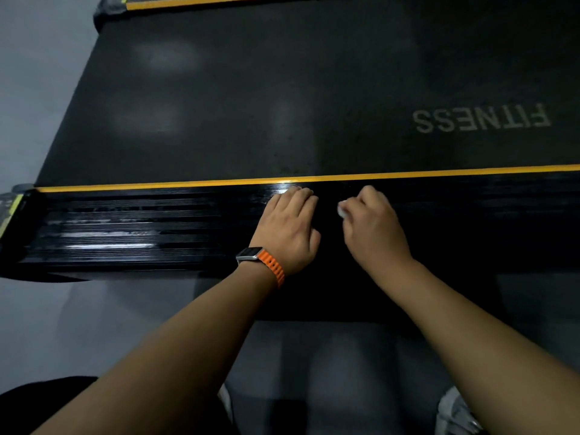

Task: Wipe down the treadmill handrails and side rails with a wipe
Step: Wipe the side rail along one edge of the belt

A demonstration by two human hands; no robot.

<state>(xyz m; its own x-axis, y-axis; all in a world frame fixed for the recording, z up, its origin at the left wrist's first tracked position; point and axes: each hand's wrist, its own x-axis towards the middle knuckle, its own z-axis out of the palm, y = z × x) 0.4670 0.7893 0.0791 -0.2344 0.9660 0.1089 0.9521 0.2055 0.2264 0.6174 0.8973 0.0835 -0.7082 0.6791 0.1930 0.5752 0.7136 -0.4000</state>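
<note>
- Black, glossy ribbed side rail (pixel 131 227) of the treadmill runs left to right across the near part of the scene, edged on its far side by a thin yellow-orange stripe (pixel 439 173); beyond that lies the matte dark running belt (pixel 251 98) with pale "FITNESS" lettering (pixel 481 118) at far right.
- Left hand (pixel 290 229) rests palm-down on the rail, fingers together and reaching toward the stripe; it holds nothing. An orange-strapped wristwatch (pixel 262 262) sits on that wrist.
- Right hand (pixel 373 224) is just beside the left, curled loosely over a small white wipe (pixel 342 210), which is bunched under the fingers and pressed to the rail; only a sliver of it shows at the hand's left edge.
- Pale streaks and scuffs show on the rail's left stretch; whether they are wear, dust or reflections I cannot tell.
- Judged step: wiping the near side rail, about mid-length. The second rail (pixel 204 3) at the far edge appears untended, and no handrails are in view.
- Risks: the wipe is balled small, so it may skip the grooves between ribs; the left palm planted on the rail may leave fresh prints; the wipe may drift onto the belt.
</note>
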